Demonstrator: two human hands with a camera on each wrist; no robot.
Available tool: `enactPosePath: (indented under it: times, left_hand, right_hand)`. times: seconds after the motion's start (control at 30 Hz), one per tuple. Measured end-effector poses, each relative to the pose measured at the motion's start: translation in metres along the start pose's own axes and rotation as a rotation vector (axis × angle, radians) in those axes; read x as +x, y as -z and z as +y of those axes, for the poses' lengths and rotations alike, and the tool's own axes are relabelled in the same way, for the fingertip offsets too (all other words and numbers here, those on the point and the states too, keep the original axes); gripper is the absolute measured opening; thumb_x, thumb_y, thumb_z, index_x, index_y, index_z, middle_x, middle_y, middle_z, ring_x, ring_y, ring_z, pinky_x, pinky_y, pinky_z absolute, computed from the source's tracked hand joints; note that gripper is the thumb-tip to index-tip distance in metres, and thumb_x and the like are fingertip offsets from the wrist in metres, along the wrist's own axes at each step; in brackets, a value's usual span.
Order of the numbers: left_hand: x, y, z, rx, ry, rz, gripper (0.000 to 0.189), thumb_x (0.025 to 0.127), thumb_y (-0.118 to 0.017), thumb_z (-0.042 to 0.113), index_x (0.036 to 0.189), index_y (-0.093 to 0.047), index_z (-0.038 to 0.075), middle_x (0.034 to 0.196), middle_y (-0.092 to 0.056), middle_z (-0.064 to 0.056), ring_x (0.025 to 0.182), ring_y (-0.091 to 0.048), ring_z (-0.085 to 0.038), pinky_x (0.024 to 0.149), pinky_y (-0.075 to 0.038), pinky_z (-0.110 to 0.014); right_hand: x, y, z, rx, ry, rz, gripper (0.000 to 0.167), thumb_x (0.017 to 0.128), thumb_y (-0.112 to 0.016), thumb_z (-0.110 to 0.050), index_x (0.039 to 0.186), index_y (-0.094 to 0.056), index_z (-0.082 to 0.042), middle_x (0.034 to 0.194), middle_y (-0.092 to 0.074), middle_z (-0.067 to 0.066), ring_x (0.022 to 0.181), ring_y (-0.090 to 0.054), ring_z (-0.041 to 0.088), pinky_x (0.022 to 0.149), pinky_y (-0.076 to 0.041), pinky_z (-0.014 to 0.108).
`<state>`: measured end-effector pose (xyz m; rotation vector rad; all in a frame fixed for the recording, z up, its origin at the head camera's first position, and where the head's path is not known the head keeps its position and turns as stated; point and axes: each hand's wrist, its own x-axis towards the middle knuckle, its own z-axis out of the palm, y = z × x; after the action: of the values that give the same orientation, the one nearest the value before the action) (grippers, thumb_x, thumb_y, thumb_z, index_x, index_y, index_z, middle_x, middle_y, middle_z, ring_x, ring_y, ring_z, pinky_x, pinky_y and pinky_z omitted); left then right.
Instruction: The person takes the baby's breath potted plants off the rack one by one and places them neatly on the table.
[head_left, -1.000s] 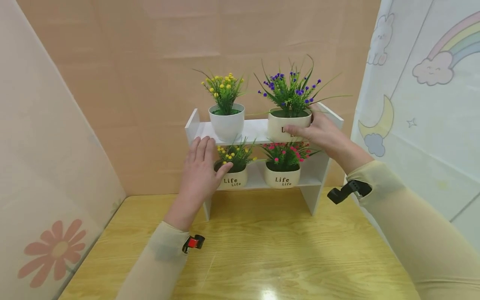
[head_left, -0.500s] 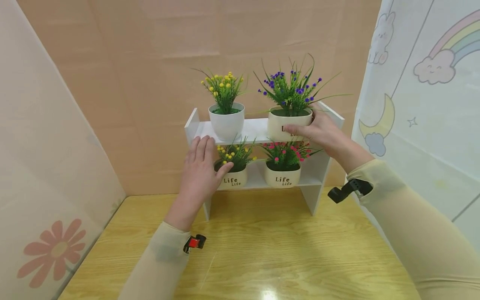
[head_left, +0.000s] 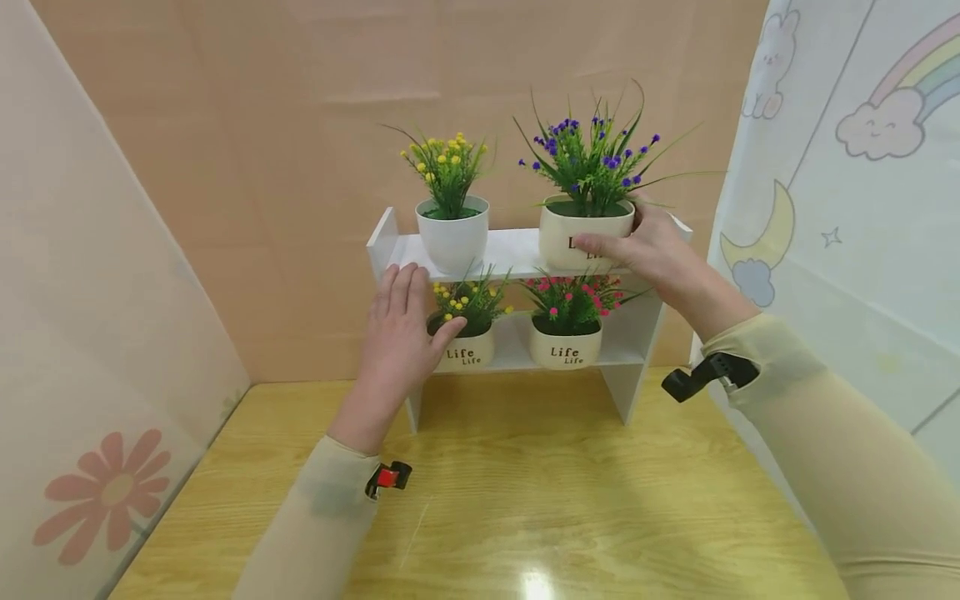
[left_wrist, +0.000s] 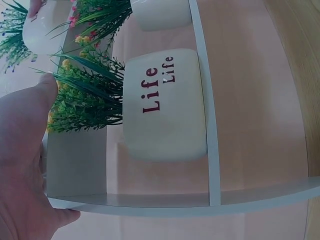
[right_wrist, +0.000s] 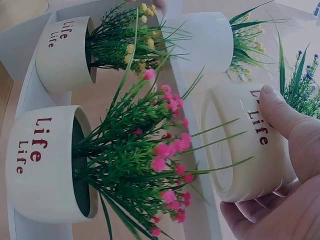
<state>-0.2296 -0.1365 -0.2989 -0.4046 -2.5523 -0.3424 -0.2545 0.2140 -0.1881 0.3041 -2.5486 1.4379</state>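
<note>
My right hand (head_left: 656,250) grips a cream oval flowerpot (head_left: 581,237) marked "Life", with purple flowers (head_left: 592,158), thumb across its front. In the right wrist view, the pot's underside shows, tilted and raised off the top board. My left hand (head_left: 401,333) rests with straight fingers on the left front edge of the white two-tier shelf (head_left: 513,250), its thumb spread before the lower yellow-flowered pot (head_left: 472,354). A round white pot (head_left: 453,237) with yellow flowers stands on the top board's left. Below right stands a cream pot (head_left: 566,346) with pink flowers.
The shelf stands on a wood-grain table (head_left: 510,492). A plain tan backdrop (head_left: 300,167) hangs behind it. Printed cloth sides flank the table, with a flower (head_left: 112,492) on the left and a rainbow (head_left: 918,75) on the right.
My right hand has lifted the purple-flowered pot slightly up and to the right. The left hand stays at the shelf's edge. The head view has shifted a little.
</note>
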Motion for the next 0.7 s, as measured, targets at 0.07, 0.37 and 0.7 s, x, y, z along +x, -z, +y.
enactPosePath:
  times: [0.07, 0.37, 0.7]
  left_hand:
    - [0.0, 0.001, 0.0, 0.001, 0.004, -0.002, 0.097, 0.107, -0.066, 0.061, 0.17, -0.023, 0.001, 0.175, -0.023, -0.018, 0.166, -0.008, -0.038, 0.134, -0.016, -0.057]
    - [0.0, 0.003, 0.002, 0.011, 0.013, -0.011, 0.099, 0.106, -0.065, 0.063, 0.171, -0.023, 0.001, 0.175, -0.024, -0.018, 0.166, -0.008, -0.038, 0.134, -0.018, -0.057]
    - [-0.002, 0.005, 0.004, 0.025, 0.016, -0.008, 0.1, 0.106, -0.067, 0.063, 0.171, -0.024, 0.0, 0.174, -0.024, -0.019, 0.166, -0.01, -0.039, 0.134, -0.018, -0.056]
  right_hand:
    - [-0.002, 0.002, -0.003, 0.002, -0.008, 0.005, 0.092, 0.091, -0.091, -0.051, 0.161, -0.042, -0.017, 0.142, -0.066, 0.011, 0.121, -0.062, 0.021, 0.098, -0.048, 0.035]
    - [-0.018, 0.01, -0.01, 0.043, -0.01, 0.001, 0.085, 0.094, -0.09, -0.047, 0.161, -0.043, -0.022, 0.141, -0.065, 0.004, 0.124, -0.059, 0.019, 0.101, -0.044, 0.037]
    - [-0.044, 0.016, -0.011, -0.023, -0.041, -0.002, 0.088, 0.093, -0.089, -0.053, 0.162, -0.041, -0.027, 0.145, -0.065, 0.005, 0.133, -0.055, 0.02, 0.108, -0.042, 0.043]
